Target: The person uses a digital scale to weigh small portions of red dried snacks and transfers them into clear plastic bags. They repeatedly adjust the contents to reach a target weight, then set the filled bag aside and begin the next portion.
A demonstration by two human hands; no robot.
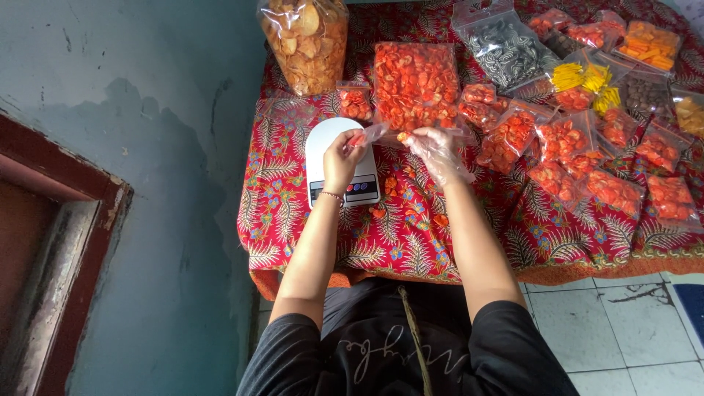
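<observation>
Head view, looking down over black sleeves and two bare forearms stretched across a low counter (pixel 293 213) draped in a red floral cloth. Left hand (pixel 342 158) raised above the white kitchen scale (pixel 339 163) near the counter's left edge, fingers pinched shut on the mouth of a small clear bag (pixel 369 136) – thin bracelet on that wrist. Right hand (pixel 438 152) wrapped in a loose clear plastic glove, fingertips closed on a single orange-red chip (pixel 402 137), held just beside the bag's opening. Both hands close together, above the scale's far side and the cloth next to it.

Directly beyond the hands, toward the counter's far edge, a large open bag of orange-red chips (pixel 416 82) lying flat. At the far left corner, a tall clear sack of pale golden crisps (pixel 306 40) standing upright. Between those two, a small filled packet (pixel 355 101) of the same orange-red chips. Across the right half of the counter – many small sealed packets of orange-red chips (pixel 587 172) laid in overlapping rows out to the right edge. Near the far right corner, a bag of dark patterned snacks (pixel 506 48), a bunch of yellow sticks (pixel 583 75), and a packet of orange strips (pixel 649 42). A few loose chips (pixel 392 183) scattered on the cloth just right of the scale. Grey-blue wall to the left, white tiled floor at lower right.
</observation>
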